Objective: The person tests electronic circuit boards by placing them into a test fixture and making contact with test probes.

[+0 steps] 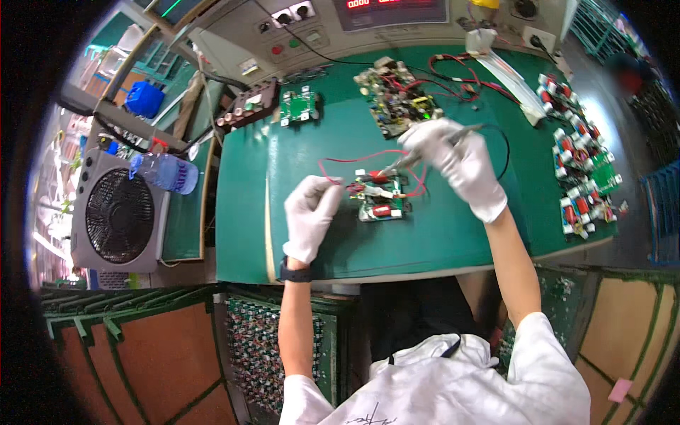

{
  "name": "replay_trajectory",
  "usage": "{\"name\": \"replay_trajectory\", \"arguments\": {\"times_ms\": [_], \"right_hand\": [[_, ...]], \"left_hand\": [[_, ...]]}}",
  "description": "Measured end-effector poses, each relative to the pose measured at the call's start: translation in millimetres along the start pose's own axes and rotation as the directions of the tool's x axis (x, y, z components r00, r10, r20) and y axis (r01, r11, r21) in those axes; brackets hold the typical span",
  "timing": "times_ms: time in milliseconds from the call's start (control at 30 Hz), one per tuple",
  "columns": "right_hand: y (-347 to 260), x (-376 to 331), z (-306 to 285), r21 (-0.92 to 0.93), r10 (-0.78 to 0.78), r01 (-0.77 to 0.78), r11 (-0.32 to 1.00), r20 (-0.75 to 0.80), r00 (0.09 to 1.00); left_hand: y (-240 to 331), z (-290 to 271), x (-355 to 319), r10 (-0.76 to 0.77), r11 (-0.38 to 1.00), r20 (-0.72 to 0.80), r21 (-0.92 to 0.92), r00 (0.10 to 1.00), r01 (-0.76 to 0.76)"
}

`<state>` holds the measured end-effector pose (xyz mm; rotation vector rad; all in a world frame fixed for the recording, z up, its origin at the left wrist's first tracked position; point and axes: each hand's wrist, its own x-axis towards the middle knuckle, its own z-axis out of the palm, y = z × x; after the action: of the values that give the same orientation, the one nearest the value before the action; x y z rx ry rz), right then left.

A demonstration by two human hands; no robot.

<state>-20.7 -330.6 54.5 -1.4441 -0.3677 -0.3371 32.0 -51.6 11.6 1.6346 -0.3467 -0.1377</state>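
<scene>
board: small green circuit board (380,199) with red parts and a silver block on top; flat on the green mat (439,241), just right of the left fist, below-left of the right hand.
left hand (309,210): gloved, fingers curled shut at the board's left edge, seemingly pinching a wire end or component there; what exactly is in the pinch, cannot tell.
right hand (453,157): gloved, clenched round a slim probe (411,160); tip slants down-left from the grip onto the board's top.
wire (354,159): thin red lead, loops up from the board between the two hands.
cord: black, arcs off the back of the probe, right of the grip.
handling: board judged light, rigid, fragile; solder joints and tall parts would snap under side load. Slides easily on the mat, so it needs pinning.
hold point: bare board edges, not the components.
wire handling: limp, springy; a tug drags the board.
nearby: bigger board (397,95) beyond the right hand; row of boards (584,166) far right.
</scene>
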Motion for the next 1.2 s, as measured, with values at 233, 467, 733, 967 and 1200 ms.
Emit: {"name": "replay_trajectory", "arguments": {"times_ms": [233,467,733,967,1200], "right_hand": [[-8,-25,-98,-0.187,0.570,-0.600,0.778,-0.190,0.799],[-5,-15,-91,-0.954,0.487,-0.299,0.002,-0.260,0.834],[-28,-32,22,-0.881,-0.013,0.325,0.342,0.342,0.940],[10,-20,38,-0.866,0.023,0.472,0.165,0.481,0.876],[25,5,45,-0.807,-0.097,0.421,0.414,0.421,0.902]], "left_hand": [[75,85,-19,0.209,0.963,0.120,0.146,0.971,-0.225],[33,148,-63,0.101,0.588,0.764,0.471,0.637,-0.658],[48,19,-33,0.377,0.845,0.379,0.233,0.845,-0.482],[10,5,5,0.540,0.593,0.365,0.474,0.758,-0.650],[-23,9,21,0.685,0.472,0.300,0.510,0.664,-0.719]]}}
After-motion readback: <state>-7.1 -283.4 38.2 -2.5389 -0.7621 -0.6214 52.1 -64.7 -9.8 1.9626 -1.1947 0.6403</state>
